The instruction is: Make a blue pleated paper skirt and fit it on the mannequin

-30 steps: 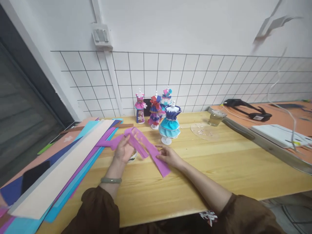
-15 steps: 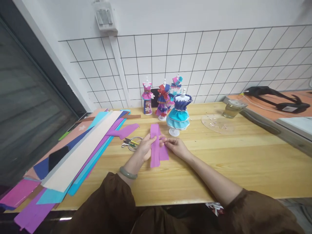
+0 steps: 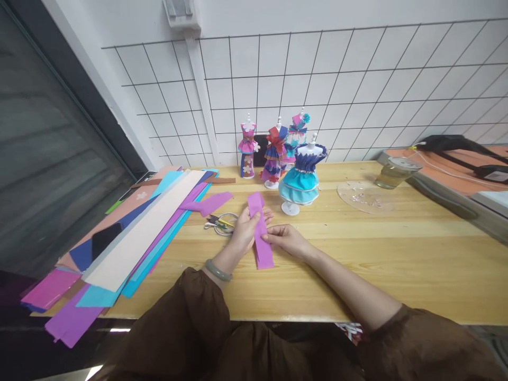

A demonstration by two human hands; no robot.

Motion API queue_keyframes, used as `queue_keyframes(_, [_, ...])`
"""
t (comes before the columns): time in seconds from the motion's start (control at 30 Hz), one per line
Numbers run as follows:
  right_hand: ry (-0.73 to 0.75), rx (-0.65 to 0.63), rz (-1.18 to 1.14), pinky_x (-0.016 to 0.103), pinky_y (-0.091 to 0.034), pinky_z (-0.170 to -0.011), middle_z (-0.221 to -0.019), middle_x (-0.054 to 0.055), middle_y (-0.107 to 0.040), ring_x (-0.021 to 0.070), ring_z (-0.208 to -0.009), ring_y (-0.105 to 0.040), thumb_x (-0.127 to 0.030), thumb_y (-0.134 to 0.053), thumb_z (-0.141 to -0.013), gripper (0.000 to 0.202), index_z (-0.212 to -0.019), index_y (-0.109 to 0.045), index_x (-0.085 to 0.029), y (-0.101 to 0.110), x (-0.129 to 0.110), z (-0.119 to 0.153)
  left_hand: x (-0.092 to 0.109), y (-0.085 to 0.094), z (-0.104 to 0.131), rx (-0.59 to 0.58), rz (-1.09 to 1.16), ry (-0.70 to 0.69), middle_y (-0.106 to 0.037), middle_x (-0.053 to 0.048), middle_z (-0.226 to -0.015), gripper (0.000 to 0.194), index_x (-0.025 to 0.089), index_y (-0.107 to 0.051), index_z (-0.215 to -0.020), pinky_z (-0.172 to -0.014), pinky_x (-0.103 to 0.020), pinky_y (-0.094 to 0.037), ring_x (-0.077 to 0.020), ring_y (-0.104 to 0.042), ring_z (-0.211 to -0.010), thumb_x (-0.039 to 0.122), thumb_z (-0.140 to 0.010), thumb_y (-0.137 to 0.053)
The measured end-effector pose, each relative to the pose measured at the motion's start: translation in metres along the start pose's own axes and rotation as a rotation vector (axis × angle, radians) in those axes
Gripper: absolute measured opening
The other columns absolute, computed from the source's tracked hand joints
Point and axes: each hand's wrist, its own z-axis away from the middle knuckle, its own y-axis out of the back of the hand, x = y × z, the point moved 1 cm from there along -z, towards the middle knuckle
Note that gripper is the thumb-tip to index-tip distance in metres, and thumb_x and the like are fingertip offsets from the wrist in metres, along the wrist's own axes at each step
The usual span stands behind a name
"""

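A folded purple strip (image 3: 262, 248) is held above the wooden table (image 3: 317, 286). My left hand (image 3: 246, 228) has its thumb on top of the strip and its fingers behind, their tips showing past the right edge. My right hand (image 3: 286, 238) pinches the strip's right edge around its middle. Just behind the hands a small white dress form (image 3: 299, 185) wears a navy top and a layered turquoise skirt. Scissors (image 3: 218, 223) and a ring-shaped coil lie beside my left hand.
Long coloured sheets (image 3: 138, 233) and a dark phone (image 3: 106, 239) cover the left side. Three dressed forms stand near the wall grid. At the right are a clear plate (image 3: 363, 198), a lidded cup (image 3: 395, 173) and a black strap (image 3: 456, 145).
The strip's two parts, spread apart earlier, now lie over each other, with the lower end swung right. The camera view has shifted slightly.
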Motion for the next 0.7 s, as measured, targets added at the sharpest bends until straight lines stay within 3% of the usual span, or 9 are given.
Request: queue_keyframes(0.7, [0.022,0.175,0.048,0.036,-0.05,-0.076,-0.074,0.005,-0.073,0.0188,-0.069,-0.066,-0.038,-0.079,-0.054,0.03,-0.073,-0.074,-0.016,0.005,0.005,-0.005,-0.011,0.006,-0.003,-0.097,-0.072,0.005,-0.067,-0.01,-0.096,0.024,0.016,-0.053,-0.095,-0.092,-0.044,-0.045,-0.0224,-0.064,-0.095,0.019,-0.075,-0.065])
